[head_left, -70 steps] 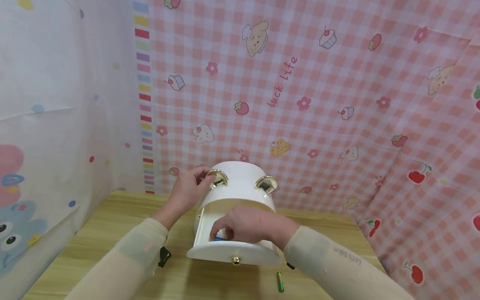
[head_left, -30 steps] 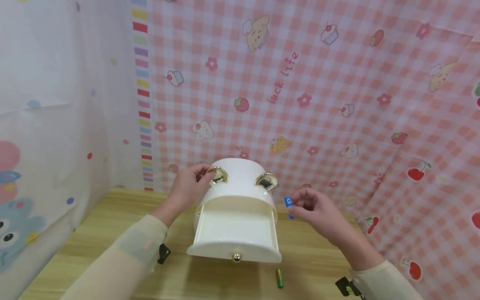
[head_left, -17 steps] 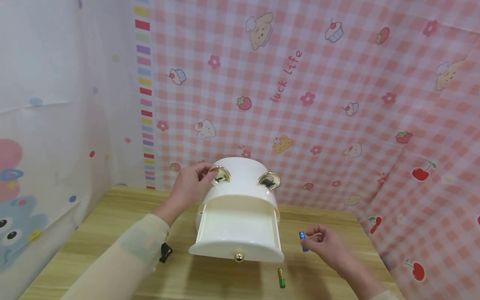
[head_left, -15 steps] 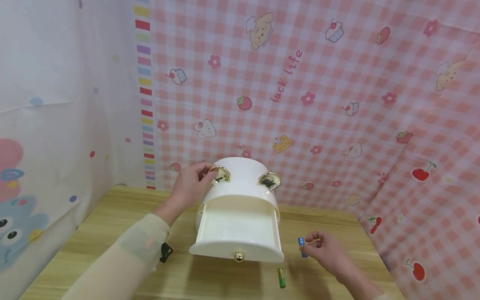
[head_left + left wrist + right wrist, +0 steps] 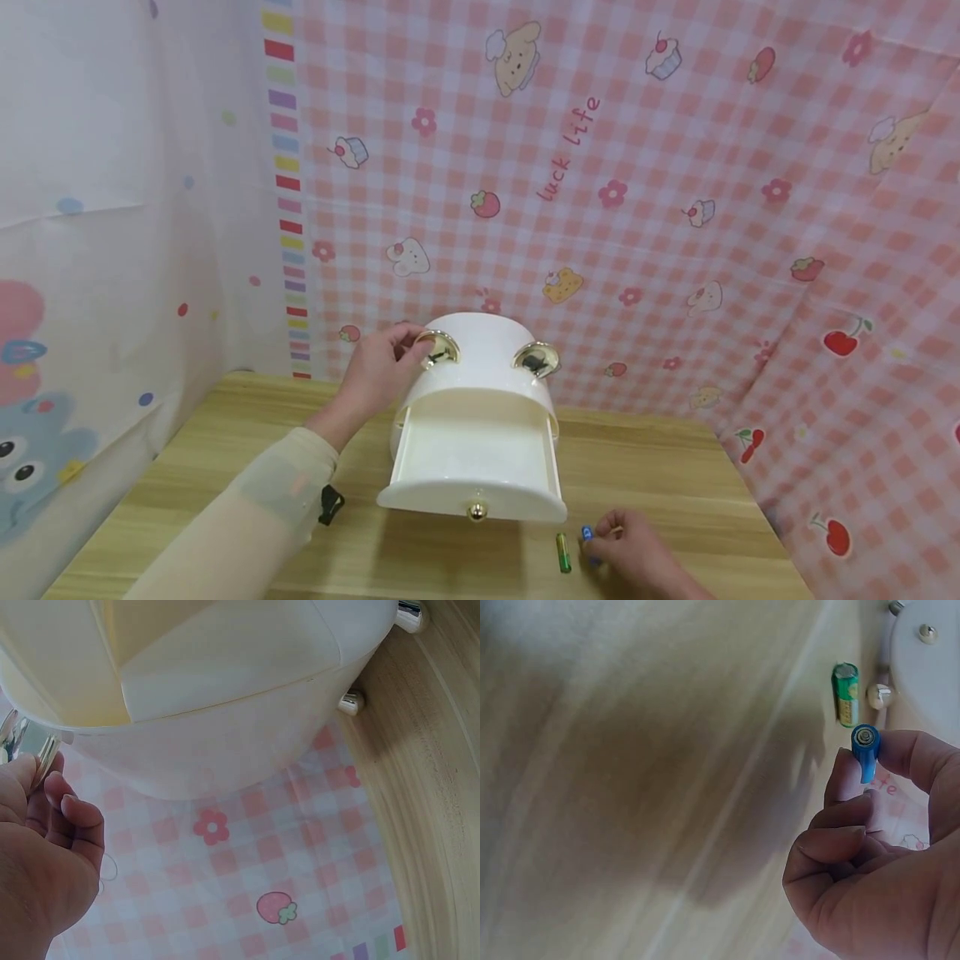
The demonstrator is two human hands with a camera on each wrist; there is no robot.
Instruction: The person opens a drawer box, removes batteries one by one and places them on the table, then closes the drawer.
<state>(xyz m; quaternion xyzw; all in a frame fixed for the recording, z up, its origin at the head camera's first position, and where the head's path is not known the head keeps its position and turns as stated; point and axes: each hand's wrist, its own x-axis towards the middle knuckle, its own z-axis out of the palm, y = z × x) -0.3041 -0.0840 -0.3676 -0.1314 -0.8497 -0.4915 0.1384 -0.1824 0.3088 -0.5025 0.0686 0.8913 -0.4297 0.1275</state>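
A white box (image 5: pixel 483 350) with two gold ear-shaped pieces stands on the table, its drawer (image 5: pixel 474 450) pulled out with nothing inside. My left hand (image 5: pixel 377 367) pinches the left gold ear (image 5: pixel 444 343) between thumb and fingers; the left wrist view has the same hand (image 5: pixel 56 847) at the box's edge. To the right of the drawer front, my right hand (image 5: pixel 636 546) pinches a blue battery (image 5: pixel 865 754) by thumb and fingertips. The blue battery is low over the table, just right of a green battery (image 5: pixel 564 554) lying there.
A gold knob (image 5: pixel 477 510) sticks out from the drawer front. The wooden table (image 5: pixel 225 467) ends behind the box at a pink checked cloth (image 5: pixel 570 167). A white patterned cloth (image 5: pixel 112 250) hangs at the left.
My right hand took the blue battery out of the drawer, carried it right, then down and toward me beside the green battery. My left hand stays on the gold ear.
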